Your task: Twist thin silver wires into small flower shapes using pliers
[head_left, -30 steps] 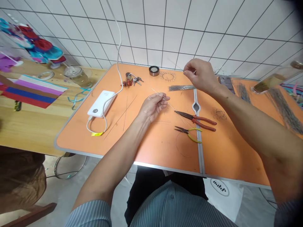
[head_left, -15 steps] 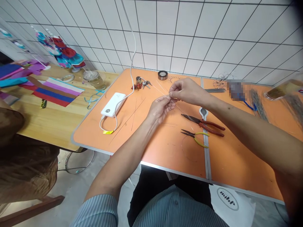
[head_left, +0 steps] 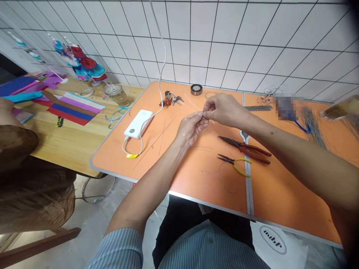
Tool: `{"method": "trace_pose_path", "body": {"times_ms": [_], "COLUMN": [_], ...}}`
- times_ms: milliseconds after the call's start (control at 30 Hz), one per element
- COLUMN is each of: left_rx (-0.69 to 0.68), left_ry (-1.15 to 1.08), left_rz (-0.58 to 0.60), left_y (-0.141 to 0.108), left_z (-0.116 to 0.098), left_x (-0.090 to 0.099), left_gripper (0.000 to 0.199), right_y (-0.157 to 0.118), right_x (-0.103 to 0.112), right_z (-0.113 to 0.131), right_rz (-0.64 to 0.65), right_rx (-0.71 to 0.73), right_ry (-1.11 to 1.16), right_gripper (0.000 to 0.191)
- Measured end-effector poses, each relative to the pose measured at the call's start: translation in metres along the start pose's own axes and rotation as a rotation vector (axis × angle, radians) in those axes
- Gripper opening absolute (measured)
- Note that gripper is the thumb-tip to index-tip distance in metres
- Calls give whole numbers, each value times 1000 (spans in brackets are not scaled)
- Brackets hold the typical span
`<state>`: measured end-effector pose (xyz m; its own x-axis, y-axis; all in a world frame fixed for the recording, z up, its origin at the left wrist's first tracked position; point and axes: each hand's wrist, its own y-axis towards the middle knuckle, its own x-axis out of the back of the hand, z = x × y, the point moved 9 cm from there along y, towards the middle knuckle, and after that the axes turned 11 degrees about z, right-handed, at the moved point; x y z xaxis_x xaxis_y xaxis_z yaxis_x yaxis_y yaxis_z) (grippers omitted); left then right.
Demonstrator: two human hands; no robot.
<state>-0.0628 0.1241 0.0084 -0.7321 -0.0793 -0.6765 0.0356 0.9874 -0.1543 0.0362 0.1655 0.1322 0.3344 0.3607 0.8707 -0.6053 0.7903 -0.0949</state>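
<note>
Thin metal wires [head_left: 193, 102] stick out up and to the left from between my fingers. My left hand [head_left: 192, 127] is closed in a pinch on the wires, palm turned up. Fingertips of my right hand [head_left: 220, 110] pinch the same wires close beside it, so the two hands touch or nearly touch. Where exactly the wires cross is hidden by the fingers. On the table to the right lie red-handled pliers [head_left: 246, 147] and smaller yellow-handled pliers [head_left: 235, 162]. Loose straight wires [head_left: 161, 136] rest left of my hands.
A white power bank [head_left: 138, 123] with a cable, keys [head_left: 176, 99] and a tape roll [head_left: 196, 89] are on the orange table [head_left: 185, 175]. Bundled wires [head_left: 314, 127] lie at the right. Coloured fabric [head_left: 78, 108] and a glass jar [head_left: 116, 93] occupy the wooden table, where a person sits.
The whole view has shifted slightly, so things appear a little farther right. Both hands keep their pinch on the wires, with only small finger movement.
</note>
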Motion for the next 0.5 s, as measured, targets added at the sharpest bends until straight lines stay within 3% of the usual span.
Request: {"method": "trace_pose_path", "body": {"times_ms": [333,433,500], "left_rx": [-31,-32,-29], "left_ry": [3,35,40], "left_rz": [-28,-33,-30], "left_y": [2,2,3], "left_z": [2,1,1], "left_x": [6,9,10], "left_gripper": [25,20,16], "right_y": [-2,5,11], "right_x": [-14,-1,22], "right_z": [0,-24,-58], "right_rz": [2,1,-121], "right_rx": [57,66,9], "right_ry": [-115,-96,-188], "right_gripper": [8,13,20]}}
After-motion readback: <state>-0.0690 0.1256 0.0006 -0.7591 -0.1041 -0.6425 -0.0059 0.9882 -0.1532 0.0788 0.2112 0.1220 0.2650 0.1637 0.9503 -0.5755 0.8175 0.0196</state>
